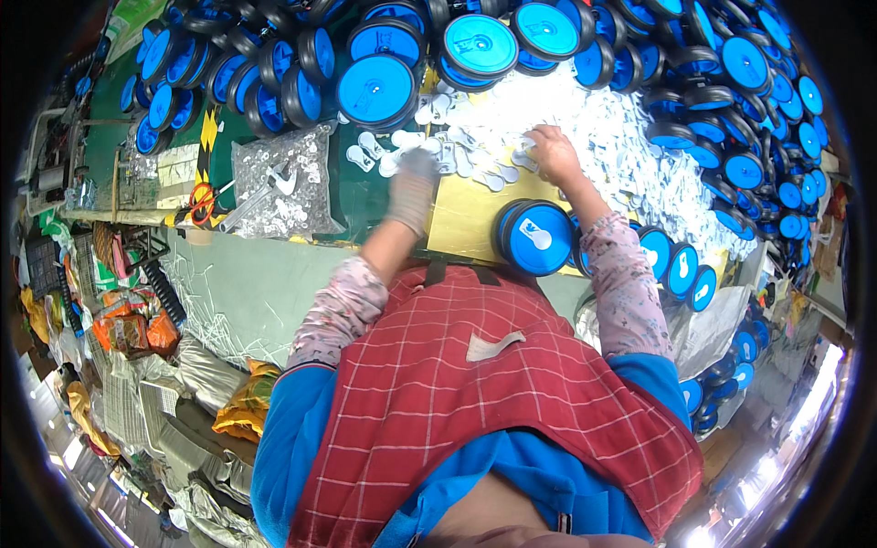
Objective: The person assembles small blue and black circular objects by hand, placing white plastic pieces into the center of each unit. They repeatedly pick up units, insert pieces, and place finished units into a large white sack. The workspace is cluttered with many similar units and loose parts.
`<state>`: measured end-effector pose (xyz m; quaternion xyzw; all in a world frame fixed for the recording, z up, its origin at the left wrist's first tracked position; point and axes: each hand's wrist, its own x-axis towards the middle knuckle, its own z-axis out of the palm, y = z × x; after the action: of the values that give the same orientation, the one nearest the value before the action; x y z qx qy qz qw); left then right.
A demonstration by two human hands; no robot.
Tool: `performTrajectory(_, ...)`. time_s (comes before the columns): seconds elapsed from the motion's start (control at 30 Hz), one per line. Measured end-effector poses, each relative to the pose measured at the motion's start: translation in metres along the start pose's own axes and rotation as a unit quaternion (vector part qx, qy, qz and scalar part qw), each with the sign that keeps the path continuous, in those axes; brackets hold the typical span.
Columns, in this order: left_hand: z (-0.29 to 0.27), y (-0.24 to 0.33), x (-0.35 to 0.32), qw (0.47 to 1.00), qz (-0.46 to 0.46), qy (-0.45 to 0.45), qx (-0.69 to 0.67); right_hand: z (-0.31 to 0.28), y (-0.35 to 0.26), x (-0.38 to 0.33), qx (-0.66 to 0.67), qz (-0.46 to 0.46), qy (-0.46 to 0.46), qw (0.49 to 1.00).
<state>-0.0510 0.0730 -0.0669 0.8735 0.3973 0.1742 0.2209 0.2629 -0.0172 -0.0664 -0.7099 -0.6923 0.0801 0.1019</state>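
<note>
My left hand (414,190), in a pale glove with a dark fingertip area, is smeared by motion over the green tabletop near several white keyhole-shaped pieces (463,163). Its fingers are too blurred to read. Bare and with fingers drawn together, my right hand (555,157) is at the edge of a big heap of white pieces (621,137). Whatever it pinches is too small to make out. Just below it, at the table's near edge, a blue wheel with a black tyre (535,238) carries one white keyhole-shaped piece on its face.
Blue wheels (376,89) with black tyres pile up along the far side and right. More wheels (681,270) with white pieces line the near right edge. A clear bag of small parts (285,183) and orange-handled scissors (203,201) lie left. A yellow board (461,224) lies before me.
</note>
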Motion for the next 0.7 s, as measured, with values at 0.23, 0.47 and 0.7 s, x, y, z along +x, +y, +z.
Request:
performTrajectory(0.23,-0.069,-0.089,0.069,0.827,-0.222,0.14,-0.498,-0.061,-0.089,0.012,0.384,0.175,0.04,0.906)
performTrajectory(0.47,-0.132,-0.068,-0.007,0.79,-0.274,-0.057,-0.546,-0.091,-0.214,-0.027,0.564,-0.112,-0.313,0.756)
performTrajectory(0.7,-0.15,-0.1,-0.069,0.816,-0.234,-0.239,-0.472,-0.075,-0.273,-0.006,0.645,0.017,-0.316,0.696)
